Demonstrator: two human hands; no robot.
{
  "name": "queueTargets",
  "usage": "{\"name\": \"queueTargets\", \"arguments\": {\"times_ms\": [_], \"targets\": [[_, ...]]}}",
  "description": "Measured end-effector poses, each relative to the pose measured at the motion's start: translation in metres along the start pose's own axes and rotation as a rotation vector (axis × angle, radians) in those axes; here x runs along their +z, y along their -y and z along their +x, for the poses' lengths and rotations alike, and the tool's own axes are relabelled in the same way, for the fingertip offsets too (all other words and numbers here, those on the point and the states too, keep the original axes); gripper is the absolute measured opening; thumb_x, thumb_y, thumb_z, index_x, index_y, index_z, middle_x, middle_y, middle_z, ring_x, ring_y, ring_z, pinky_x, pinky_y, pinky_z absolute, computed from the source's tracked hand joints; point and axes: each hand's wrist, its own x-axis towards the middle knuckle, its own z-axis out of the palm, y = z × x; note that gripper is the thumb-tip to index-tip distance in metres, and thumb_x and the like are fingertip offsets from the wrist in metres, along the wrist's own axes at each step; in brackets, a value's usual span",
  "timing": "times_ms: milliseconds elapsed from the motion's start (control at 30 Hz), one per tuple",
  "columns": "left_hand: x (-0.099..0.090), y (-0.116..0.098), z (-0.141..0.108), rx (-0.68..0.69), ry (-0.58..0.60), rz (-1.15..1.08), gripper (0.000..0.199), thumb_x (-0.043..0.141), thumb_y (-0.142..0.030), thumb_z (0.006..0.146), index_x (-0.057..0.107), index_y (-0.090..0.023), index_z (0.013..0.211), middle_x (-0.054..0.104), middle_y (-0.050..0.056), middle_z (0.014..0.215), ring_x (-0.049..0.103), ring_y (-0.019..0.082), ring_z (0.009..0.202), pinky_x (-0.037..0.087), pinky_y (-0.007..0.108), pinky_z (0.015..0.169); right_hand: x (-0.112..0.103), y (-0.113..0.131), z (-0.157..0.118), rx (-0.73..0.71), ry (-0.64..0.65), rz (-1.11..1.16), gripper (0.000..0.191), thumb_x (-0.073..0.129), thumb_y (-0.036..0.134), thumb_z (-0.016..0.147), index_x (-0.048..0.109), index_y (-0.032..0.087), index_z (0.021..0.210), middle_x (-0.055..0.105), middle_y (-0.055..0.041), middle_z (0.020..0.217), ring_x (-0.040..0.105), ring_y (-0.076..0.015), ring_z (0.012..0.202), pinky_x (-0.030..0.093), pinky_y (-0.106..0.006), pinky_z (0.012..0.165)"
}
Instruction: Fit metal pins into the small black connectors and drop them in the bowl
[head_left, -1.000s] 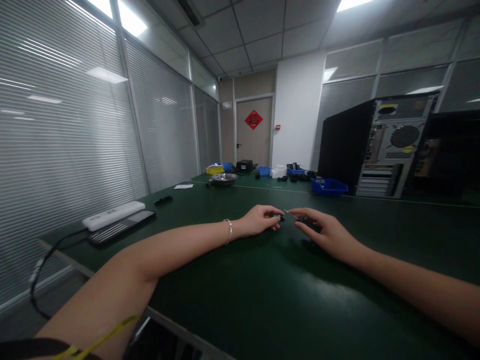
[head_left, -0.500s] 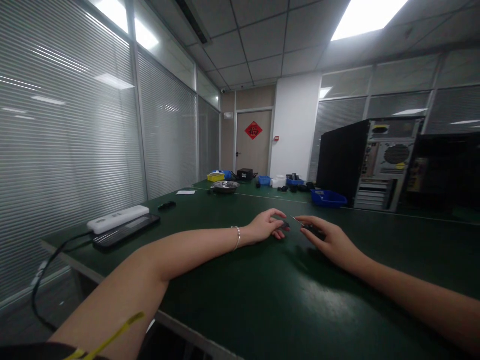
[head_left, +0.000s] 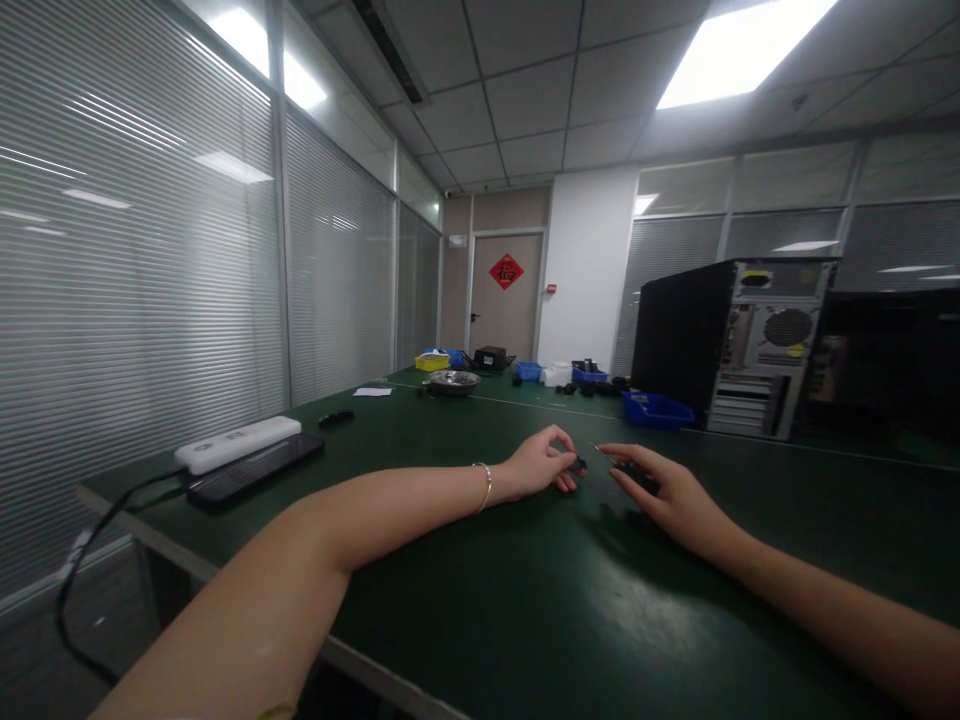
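Between the thumb and fingers of my left hand (head_left: 544,460) is a small dark part (head_left: 577,464), too small to name. My right hand (head_left: 671,490) is closed around a screwdriver with a dark handle (head_left: 628,468). Its thin metal shaft points left, toward the dark part, with a gap between the two. Both hands are just above the green table (head_left: 480,600), near its middle. Fingers hide much of the screwdriver's handle.
Left on the table are a white power strip (head_left: 238,445), a black phone-like slab (head_left: 259,470) and a dark knife-like object (head_left: 336,418). Farther back stand a metal bowl (head_left: 451,382) and a yellow bin (head_left: 432,362). A blue tray (head_left: 657,410) sits beside a computer tower (head_left: 690,340).
The view has tilted slightly upward. My left fingers have drawn closer together around the dark part, which is turned a little. My right hand keeps its hold on the screwdriver.
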Motion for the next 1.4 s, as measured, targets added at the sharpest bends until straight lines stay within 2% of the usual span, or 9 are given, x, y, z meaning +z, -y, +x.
{"name": "queueTargets", "arguments": {"times_ms": [133, 333, 533, 900, 1400], "targets": [[0.001, 0.0, 0.002, -0.007, -0.017, 0.004, 0.017, 0.054, -0.023, 0.08, 0.042, -0.016, 0.089, 0.062, 0.003, 0.071, 0.06, 0.01, 0.052, 0.047, 0.023, 0.05, 0.0, -0.001, 0.0, -0.028, 0.013, 0.029, 0.038, 0.046, 0.041, 0.086, 0.05, 0.024, 0.12, 0.056, -0.0057, 0.116, 0.052, -0.0235, 0.104, 0.044, -0.035, 0.087], [0.004, 0.0, 0.006, -0.015, -0.003, 0.011, 0.023, 0.058, -0.028, 0.077, 0.043, -0.015, 0.088, 0.062, 0.003, 0.07, 0.06, 0.011, 0.056, 0.047, 0.023, 0.053, -0.004, -0.009, -0.001, 0.003, 0.015, 0.062, 0.037, 0.047, 0.041, 0.085, 0.052, 0.026, 0.118, 0.056, -0.0039, 0.116, 0.053, -0.0235, 0.103, 0.046, -0.033, 0.081], [0.009, -0.001, 0.01, 0.058, -0.005, -0.015, 0.027, 0.064, -0.027, 0.073, 0.044, -0.014, 0.087, 0.059, 0.001, 0.069, 0.06, 0.012, 0.063, 0.047, 0.024, 0.059, -0.011, -0.019, -0.003, 0.034, -0.011, 0.137, 0.034, 0.05, 0.037, 0.084, 0.054, 0.024, 0.116, 0.058, -0.004, 0.111, 0.054, -0.0221, 0.099, 0.044, -0.033, 0.082], [0.021, -0.014, 0.01, 0.044, 0.07, 0.09, 0.032, 0.063, -0.026, 0.075, 0.058, -0.01, 0.102, 0.062, 0.01, 0.093, 0.059, 0.017, 0.082, 0.048, 0.035, 0.077, -0.019, -0.028, -0.009, -0.018, 0.06, 0.171, 0.03, 0.054, 0.031, 0.083, 0.06, 0.024, 0.112, 0.062, -0.004, 0.101, 0.056, -0.0198, 0.09, 0.044, -0.031, 0.075], [0.025, -0.02, 0.01, 0.119, 0.05, 0.273, 0.031, 0.059, -0.025, 0.077, 0.062, -0.011, 0.104, 0.064, 0.01, 0.094, 0.06, 0.016, 0.078, 0.047, 0.032, 0.078, -0.025, -0.025, -0.01, -0.046, 0.103, 0.15, 0.03, 0.054, 0.026, 0.084, 0.06, 0.024, 0.113, 0.061, -0.0035, 0.101, 0.056, -0.0186, 0.088, 0.044, -0.029, 0.074]]}}
